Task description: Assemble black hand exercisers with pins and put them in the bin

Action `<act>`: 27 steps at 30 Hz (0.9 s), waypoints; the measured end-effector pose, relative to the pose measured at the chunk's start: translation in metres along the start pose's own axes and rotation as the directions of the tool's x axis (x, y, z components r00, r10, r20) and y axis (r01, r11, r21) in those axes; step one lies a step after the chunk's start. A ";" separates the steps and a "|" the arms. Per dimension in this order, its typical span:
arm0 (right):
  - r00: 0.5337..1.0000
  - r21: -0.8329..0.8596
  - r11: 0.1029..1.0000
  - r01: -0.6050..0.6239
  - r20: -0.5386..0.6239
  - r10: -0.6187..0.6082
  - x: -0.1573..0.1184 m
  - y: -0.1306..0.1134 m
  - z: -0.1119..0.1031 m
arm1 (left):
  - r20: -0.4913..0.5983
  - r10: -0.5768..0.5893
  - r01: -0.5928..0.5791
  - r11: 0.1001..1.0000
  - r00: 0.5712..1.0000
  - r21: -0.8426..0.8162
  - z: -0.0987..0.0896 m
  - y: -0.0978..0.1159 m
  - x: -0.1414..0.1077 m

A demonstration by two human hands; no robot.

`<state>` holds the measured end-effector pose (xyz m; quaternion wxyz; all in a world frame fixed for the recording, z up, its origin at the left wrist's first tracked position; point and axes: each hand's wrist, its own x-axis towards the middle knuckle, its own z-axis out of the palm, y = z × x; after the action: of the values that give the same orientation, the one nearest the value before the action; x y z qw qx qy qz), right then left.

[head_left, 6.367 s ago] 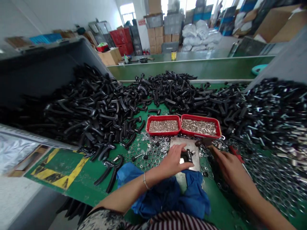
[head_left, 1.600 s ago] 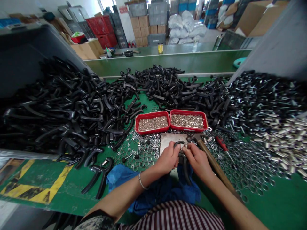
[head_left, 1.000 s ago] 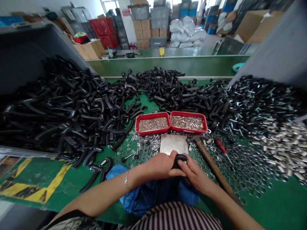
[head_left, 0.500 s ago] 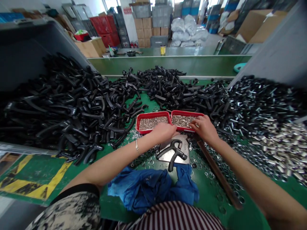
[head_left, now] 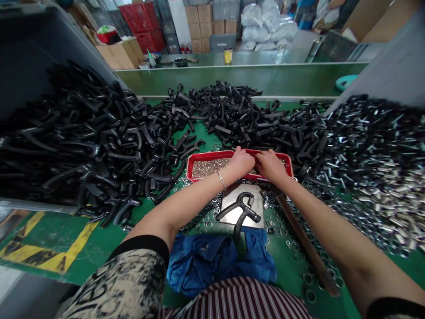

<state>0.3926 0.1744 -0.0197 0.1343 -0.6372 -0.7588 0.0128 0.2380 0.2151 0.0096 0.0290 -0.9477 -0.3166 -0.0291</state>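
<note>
My left hand and my right hand are close together over the right-hand red tray. Fingers on both are curled in; whatever is between them is hidden or too small to name. The left-hand red tray is full of small metal pins. Just in front of the trays, a black hand gripper with a coil spring lies on a metal plate. Beneath my right forearm rests a hammer with a wooden handle.
Black gripper handles are heaped at left and along the back. Dark bolts, silvery sleeves and metal rings spread at right. A blue cloth lies nearest my body. Behind runs a green conveyor belt.
My left hand has moved right and away from me, to the right-hand tray. My right hand has shifted left, so the two now nearly meet. The view has tilted down slightly.
</note>
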 end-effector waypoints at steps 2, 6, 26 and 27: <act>1.000 0.037 0.999 -0.007 -0.026 0.008 0.001 -0.001 0.000 | -0.019 -0.007 0.007 1.000 1.000 -0.013 0.002 0.001 0.002; 0.995 0.121 0.992 -0.037 -0.085 0.048 0.001 -0.001 -0.005 | 0.025 -0.001 0.002 0.999 1.000 -0.037 0.003 0.003 0.008; 0.921 0.723 0.593 -0.355 0.162 0.354 -0.120 -0.056 0.000 | -0.052 -0.528 0.111 0.271 0.848 -0.956 0.007 0.011 -0.150; 0.928 0.694 0.636 -0.336 0.130 0.348 -0.120 -0.057 0.003 | 0.004 -0.544 0.129 0.192 0.839 -0.973 0.007 0.010 -0.159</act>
<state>0.3549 0.0477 -0.0344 0.3685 -0.6686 -0.5599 0.3220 0.1178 0.1126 -0.0098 -0.4931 -0.6543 -0.4276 -0.3820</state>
